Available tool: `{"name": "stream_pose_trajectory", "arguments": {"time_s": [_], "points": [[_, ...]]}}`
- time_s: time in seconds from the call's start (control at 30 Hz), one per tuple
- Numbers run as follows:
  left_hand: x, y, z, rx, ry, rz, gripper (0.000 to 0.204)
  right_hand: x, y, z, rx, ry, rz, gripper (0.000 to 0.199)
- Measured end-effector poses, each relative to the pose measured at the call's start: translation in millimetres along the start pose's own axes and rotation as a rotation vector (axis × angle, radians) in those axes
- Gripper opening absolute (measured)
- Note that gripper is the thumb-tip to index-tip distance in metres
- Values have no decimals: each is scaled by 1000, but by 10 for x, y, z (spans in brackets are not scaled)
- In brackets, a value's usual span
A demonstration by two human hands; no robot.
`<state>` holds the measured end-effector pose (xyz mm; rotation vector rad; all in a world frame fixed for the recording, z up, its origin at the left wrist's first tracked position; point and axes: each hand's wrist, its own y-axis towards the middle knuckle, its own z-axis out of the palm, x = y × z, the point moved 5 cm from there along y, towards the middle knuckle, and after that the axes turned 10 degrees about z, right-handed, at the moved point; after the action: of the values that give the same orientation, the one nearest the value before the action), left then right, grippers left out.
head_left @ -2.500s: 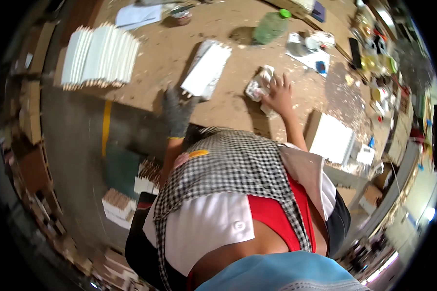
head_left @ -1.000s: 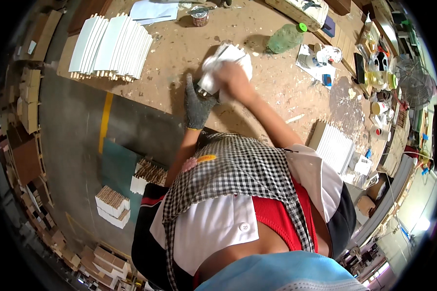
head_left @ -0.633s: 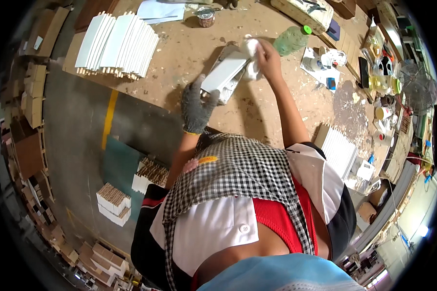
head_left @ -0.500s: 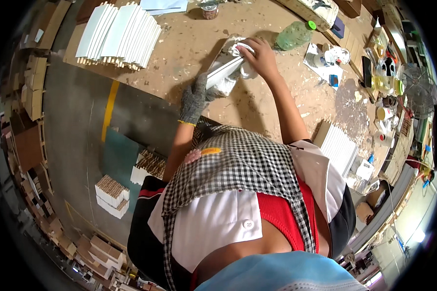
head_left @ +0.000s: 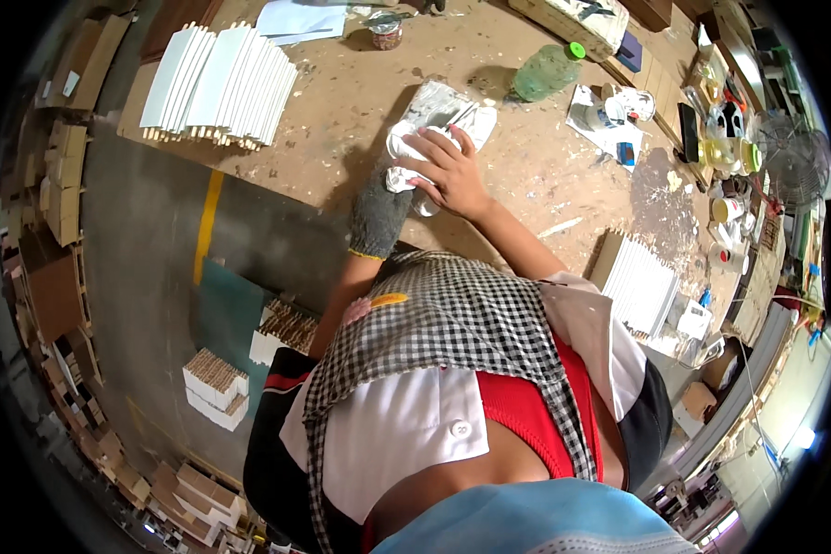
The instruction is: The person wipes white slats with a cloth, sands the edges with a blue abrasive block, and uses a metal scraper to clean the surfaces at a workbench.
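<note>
My right hand is bare and closed on a crumpled white cloth, with the fingers bent over it. The cloth is bunched against my left hand, which wears a grey knitted glove with a yellow cuff edge. My left fingers are mostly covered by the cloth and my right hand, so what they grip is hidden. Beneath and beyond both hands, a paint-smeared whitish block lies on the brown worktable. A loose end of cloth spreads over the block's right side.
Stacks of white slats stand at the far left, and another stack at the right. A green-capped bottle, a small tin and a paint-stained sheet lie beyond. White-sided stacks sit lower left, past the table edge.
My right hand has moved left and nearer with the cloth, onto my left hand. The white slat seen earlier between my hands is now hidden, and more of the block shows.
</note>
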<state>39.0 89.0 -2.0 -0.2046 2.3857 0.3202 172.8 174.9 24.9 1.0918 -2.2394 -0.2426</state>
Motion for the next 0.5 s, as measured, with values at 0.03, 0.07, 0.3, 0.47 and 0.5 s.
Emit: {"name": "stream_pose_trajectory", "arguments": {"time_s": [0.03,0.07,0.3,0.47,0.5], "points": [[-40,12,1,43,-34,-22,39,-40,-25,46,12,24,21,33],[-30,46,22,45,-40,-17,39,-111,-12,87,11,16,24,33],[31,134,58,-15,-20,51,51,-1504,260,53,-198,152,574,37],[528,37,301,144,-799,-529,58,-1682,405,-470,-341,247,816,37],[554,-26,356,88,-930,-634,58,-1354,428,-562,-454,186,686,33]]}}
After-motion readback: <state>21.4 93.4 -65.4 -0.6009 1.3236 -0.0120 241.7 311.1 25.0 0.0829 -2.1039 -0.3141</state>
